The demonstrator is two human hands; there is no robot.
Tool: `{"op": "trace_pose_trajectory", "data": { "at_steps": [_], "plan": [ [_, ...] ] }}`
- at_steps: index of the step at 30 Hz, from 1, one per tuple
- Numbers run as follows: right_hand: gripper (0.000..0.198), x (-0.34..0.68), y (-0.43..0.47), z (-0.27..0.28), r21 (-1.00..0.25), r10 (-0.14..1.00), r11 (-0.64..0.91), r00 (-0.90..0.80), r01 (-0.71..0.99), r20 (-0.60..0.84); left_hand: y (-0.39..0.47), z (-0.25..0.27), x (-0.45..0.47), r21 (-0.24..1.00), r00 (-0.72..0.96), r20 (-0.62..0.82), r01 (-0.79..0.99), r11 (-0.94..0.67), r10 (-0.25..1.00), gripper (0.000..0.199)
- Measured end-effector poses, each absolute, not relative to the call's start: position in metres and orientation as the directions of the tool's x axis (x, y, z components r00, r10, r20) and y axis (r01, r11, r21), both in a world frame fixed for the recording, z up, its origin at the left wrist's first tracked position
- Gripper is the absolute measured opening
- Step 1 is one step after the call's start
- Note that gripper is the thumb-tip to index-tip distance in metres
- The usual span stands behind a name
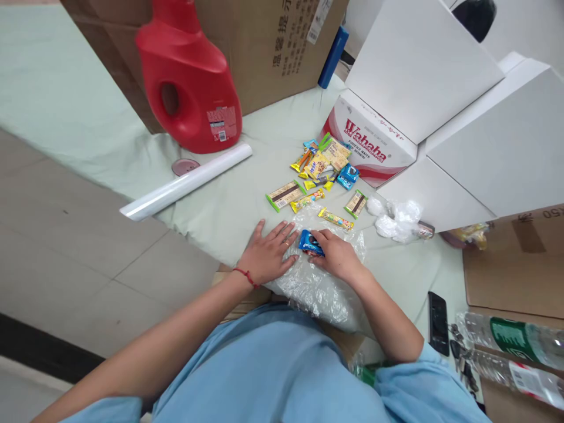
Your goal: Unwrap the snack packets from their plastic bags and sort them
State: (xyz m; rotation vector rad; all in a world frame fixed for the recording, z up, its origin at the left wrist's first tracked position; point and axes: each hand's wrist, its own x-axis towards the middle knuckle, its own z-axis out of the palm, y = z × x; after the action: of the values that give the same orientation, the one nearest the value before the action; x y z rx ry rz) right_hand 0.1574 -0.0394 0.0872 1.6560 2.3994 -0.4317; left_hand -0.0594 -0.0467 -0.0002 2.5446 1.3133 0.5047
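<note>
My left hand (267, 252) lies flat with its fingers spread at the left edge of a sheet of clear plastic film (317, 294). In my right hand (337, 254) is a small blue snack packet (309, 242), gripped from its right side and resting on the film. Just beyond the film lie a yellow snack bar (335, 219), another yellow bar (307, 201), a green-edged packet (285, 195) and a smaller green-edged packet (355, 204). Farther back is a pile of several wrapped snacks (324, 161), with blue packets (348, 175) at its right.
A red detergent jug (189, 82) and a white roll (187, 182) stand and lie at left. Behind are a cardboard box (259, 53) and a Wahaha carton (368, 141). Crumpled plastic (399, 220), a phone (438, 323) and plastic bottles (513, 338) are at right.
</note>
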Motion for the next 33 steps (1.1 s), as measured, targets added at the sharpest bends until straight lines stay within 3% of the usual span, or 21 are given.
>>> {"op": "trace_pose_trajectory", "data": {
  "at_steps": [4, 10, 18, 33],
  "plan": [
    [0.055, 0.165, -0.046, 0.083, -0.088, 0.892, 0.304, -0.316, 0.949, -0.324, -0.047, -0.001, -0.059, 0.363, 0.536, 0.185, 0.742, -0.564, 0.824, 0.059],
    [0.060, 0.179, -0.053, 0.081, -0.132, 0.896, 0.288, -0.315, 0.949, -0.314, -0.047, 0.001, -0.059, 0.367, 0.529, 0.186, 0.744, -0.558, 0.828, 0.059],
    [0.049, 0.194, -0.058, 0.077, -0.348, 0.904, 0.274, -0.364, 0.896, -0.225, -0.047, 0.001, -0.059, 0.347, 0.533, 0.177, 0.753, -0.559, 0.827, 0.060],
    [0.060, 0.193, -0.056, 0.068, -0.275, 0.907, 0.279, -0.347, 0.920, -0.239, -0.047, 0.004, -0.059, 0.285, 0.550, 0.157, 0.770, -0.571, 0.820, 0.060]
  ]
}}
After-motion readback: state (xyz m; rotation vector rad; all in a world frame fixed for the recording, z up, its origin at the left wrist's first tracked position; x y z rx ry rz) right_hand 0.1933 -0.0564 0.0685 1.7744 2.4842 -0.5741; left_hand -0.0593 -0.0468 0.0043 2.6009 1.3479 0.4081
